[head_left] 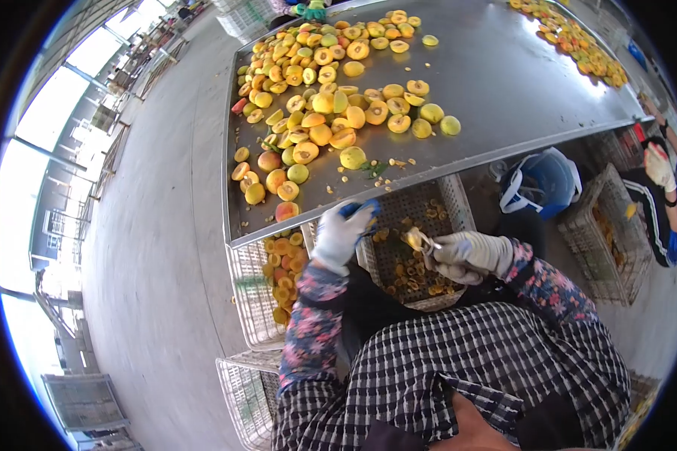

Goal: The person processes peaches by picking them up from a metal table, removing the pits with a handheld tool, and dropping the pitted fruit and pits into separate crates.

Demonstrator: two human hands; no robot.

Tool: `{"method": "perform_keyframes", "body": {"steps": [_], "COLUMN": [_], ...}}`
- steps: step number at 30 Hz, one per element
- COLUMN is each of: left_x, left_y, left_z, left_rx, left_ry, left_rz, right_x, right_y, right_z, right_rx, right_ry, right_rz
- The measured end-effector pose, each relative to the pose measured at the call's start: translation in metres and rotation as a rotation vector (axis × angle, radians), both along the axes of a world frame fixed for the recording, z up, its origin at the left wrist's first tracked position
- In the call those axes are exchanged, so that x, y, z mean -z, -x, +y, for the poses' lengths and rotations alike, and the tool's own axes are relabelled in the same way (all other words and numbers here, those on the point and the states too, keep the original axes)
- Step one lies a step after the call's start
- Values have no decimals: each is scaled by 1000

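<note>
My left hand (341, 231), in a white glove with blue fingertips, is at the near edge of the metal table (496, 98); its fingers are curled, and whatever they hold is hidden. Further right, my right hand (470, 254), in a pale glove, is closed around a small metal tool (429, 244). A bit of yellow fruit (414, 238) shows at the tool's tip. Below both hands a crate (459, 207) holds dark, scooped-out scraps. Halved and whole yellow fruits (320, 134) lie piled on the table's left part.
A crate of fruit halves (252, 301) stands left of my left arm, with another crate (241, 406) nearer. Right of my knees are a blue bucket (553, 180) and a crate (632, 259). A co-worker's gloved hand (660, 167) is at the far right, another's green gloves (311, 10) behind the table.
</note>
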State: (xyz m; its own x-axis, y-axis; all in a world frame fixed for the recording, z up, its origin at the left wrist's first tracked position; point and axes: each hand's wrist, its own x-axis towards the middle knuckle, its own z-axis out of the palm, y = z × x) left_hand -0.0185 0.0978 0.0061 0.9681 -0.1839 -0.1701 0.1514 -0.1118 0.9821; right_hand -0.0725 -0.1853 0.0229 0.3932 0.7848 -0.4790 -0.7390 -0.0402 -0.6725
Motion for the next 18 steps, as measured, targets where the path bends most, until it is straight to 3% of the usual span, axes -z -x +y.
{"method": "perform_keyframes", "body": {"steps": [3, 4, 6, 10, 12, 13, 16, 18], "left_x": [-14, -6, 7, -2, -1, 23, 43, 57], "left_y": [-6, -12, -30, -112, -151, -177, -223, -233], "left_z": [79, 104, 132, 97, 58, 47, 0, -19], "left_rx": [14, -65, -137, -134, -94, -103, -78, -133], "left_ry": [-731, -833, -1276, -843, -886, -928, -1148, -1216], "left_rz": [-160, -48, -427, -378, -371, -419, -158, -184], "right_x": [48, 45, 36, 34, 42, 46, 56, 57], "right_y": [-2, -1, -4, -19, -24, -24, -20, -21], "right_z": [-8, -7, -2, 10, 10, 8, 1, -2], "right_rx": [-362, -454, -558, -536, -482, -452, -349, -351], "right_ry": [722, 829, 853, 836, 829, 817, 745, 733], "right_rz": [-1075, -1034, -993, -956, -1008, -1028, -1088, -1074]}}
